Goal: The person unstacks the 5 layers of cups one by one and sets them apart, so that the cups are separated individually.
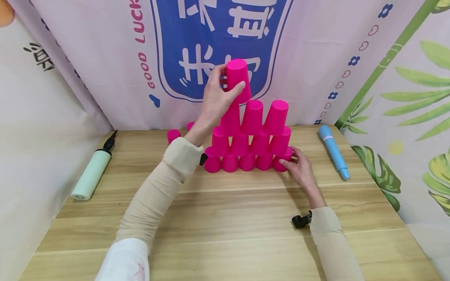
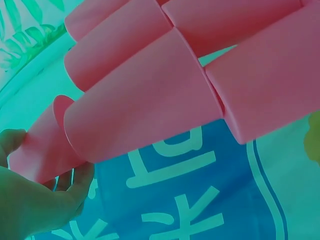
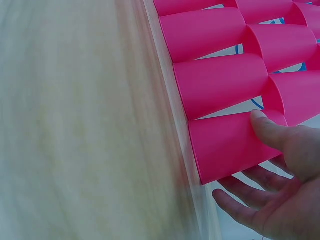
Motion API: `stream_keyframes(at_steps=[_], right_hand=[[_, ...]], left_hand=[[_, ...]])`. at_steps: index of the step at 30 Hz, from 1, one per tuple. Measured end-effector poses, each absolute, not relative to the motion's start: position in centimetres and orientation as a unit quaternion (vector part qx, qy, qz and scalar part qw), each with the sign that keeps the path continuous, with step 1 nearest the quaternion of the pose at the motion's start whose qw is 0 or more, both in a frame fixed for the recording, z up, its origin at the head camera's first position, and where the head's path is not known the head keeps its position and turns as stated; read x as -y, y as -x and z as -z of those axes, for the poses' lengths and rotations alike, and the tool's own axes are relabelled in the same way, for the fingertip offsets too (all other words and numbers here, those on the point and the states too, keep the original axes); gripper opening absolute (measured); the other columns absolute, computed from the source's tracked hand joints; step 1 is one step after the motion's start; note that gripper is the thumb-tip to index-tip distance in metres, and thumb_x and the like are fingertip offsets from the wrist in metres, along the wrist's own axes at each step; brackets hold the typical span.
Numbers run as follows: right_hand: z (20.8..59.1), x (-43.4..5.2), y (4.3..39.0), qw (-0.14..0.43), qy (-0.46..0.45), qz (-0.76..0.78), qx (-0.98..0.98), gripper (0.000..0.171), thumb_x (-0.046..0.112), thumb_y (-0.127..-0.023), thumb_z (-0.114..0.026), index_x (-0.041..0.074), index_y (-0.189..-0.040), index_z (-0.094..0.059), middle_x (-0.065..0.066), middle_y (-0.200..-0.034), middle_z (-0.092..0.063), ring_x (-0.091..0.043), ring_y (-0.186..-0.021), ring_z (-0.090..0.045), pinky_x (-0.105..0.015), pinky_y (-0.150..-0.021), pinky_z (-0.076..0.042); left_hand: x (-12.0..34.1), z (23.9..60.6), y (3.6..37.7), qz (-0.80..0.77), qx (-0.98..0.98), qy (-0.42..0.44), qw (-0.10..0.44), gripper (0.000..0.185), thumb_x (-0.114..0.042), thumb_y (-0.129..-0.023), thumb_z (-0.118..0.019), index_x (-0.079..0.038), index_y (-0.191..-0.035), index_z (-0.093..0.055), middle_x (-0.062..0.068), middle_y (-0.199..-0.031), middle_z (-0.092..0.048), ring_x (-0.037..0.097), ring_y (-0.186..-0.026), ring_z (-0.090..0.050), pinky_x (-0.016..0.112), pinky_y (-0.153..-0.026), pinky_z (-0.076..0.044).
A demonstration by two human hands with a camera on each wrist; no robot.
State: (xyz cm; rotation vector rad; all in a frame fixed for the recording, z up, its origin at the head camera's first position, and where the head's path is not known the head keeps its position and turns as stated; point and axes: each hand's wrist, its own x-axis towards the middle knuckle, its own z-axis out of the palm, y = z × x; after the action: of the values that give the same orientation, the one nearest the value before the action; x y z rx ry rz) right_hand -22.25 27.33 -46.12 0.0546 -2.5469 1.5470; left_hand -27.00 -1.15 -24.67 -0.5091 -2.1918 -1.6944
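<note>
At lower centre of the head view, on the wooden table [image 1: 225, 218], the right hand [image 1: 301, 168] rests relaxed, parted fingers against the pyramid's bottom-right cup [image 1: 281, 163], seemingly steadying it. Farther back, upper centre, the left hand [image 1: 215, 98] pinches the top cup [image 1: 238, 80] between thumb and fingers, mouth down, long axis near vertical, at the peak.
</note>
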Motion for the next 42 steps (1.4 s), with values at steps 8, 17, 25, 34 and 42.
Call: stream_keyframes(at_steps=[8, 17, 25, 34, 42], right_hand=[[46.1, -27.3, 22.3, 0.075, -0.015, -0.514, 0.855, 0.062, 0.017, -0.089, -0.070, 0.002, -0.142, -0.041, -0.022, -0.134, -0.050, -0.038, -0.120, -0.051, -0.047, -0.100, -0.044], [46.1, -27.4, 22.2, 0.076, -0.015, -0.516, 0.853, 0.062, 0.015, -0.089, -0.070, 0.000, -0.142, -0.041, -0.024, -0.133, -0.050, -0.040, -0.120, -0.052, -0.047, -0.100, -0.044], [45.9, -27.2, 22.2, 0.077, -0.017, -0.512, 0.855, 0.062, 0.016, -0.089, -0.070, 0.000, -0.142, -0.041, -0.025, -0.133, -0.050, -0.041, -0.119, -0.052, -0.048, -0.100, -0.044], [45.6, -27.1, 22.2, 0.083, -0.018, -0.501, 0.861, 0.062, 0.015, -0.089, -0.070, 0.001, -0.141, -0.042, -0.024, -0.133, -0.051, -0.041, -0.118, -0.052, -0.049, -0.098, -0.045], [45.8, -27.1, 22.1, 0.077, -0.017, -0.505, 0.859, 0.062, 0.016, -0.089, -0.070, 0.001, -0.142, -0.041, -0.023, -0.133, -0.050, -0.041, -0.117, -0.053, -0.049, -0.098, -0.046]], left_hand=[[2.8, 24.6, 27.0, 0.588, 0.770, 0.173, 0.178, 0.069, -0.026, -0.084, -0.074, -0.013, -0.141, -0.037, 0.001, -0.131, -0.049, 0.014, -0.113, -0.052, 0.025, -0.087, -0.052], [4.6, 24.9, 27.1, 0.590, 0.769, 0.159, 0.190, 0.067, -0.024, -0.084, -0.074, -0.013, -0.139, -0.039, 0.002, -0.131, -0.050, 0.015, -0.113, -0.052, 0.027, -0.088, -0.052], [6.6, 25.4, 27.1, 0.598, 0.765, 0.136, 0.199, 0.068, -0.024, -0.083, -0.075, -0.016, -0.140, -0.039, 0.000, -0.132, -0.049, 0.014, -0.116, -0.050, 0.029, -0.090, -0.051], [8.8, 25.9, 27.2, 0.604, 0.766, 0.109, 0.194, 0.064, -0.024, -0.086, -0.072, -0.014, -0.139, -0.038, 0.003, -0.133, -0.047, 0.017, -0.118, -0.048, 0.031, -0.092, -0.050], [10.8, 26.9, 27.5, 0.572, 0.797, 0.063, 0.184, 0.064, -0.026, -0.087, -0.069, -0.013, -0.141, -0.036, 0.005, -0.135, -0.047, 0.018, -0.120, -0.047, 0.031, -0.095, -0.048]])
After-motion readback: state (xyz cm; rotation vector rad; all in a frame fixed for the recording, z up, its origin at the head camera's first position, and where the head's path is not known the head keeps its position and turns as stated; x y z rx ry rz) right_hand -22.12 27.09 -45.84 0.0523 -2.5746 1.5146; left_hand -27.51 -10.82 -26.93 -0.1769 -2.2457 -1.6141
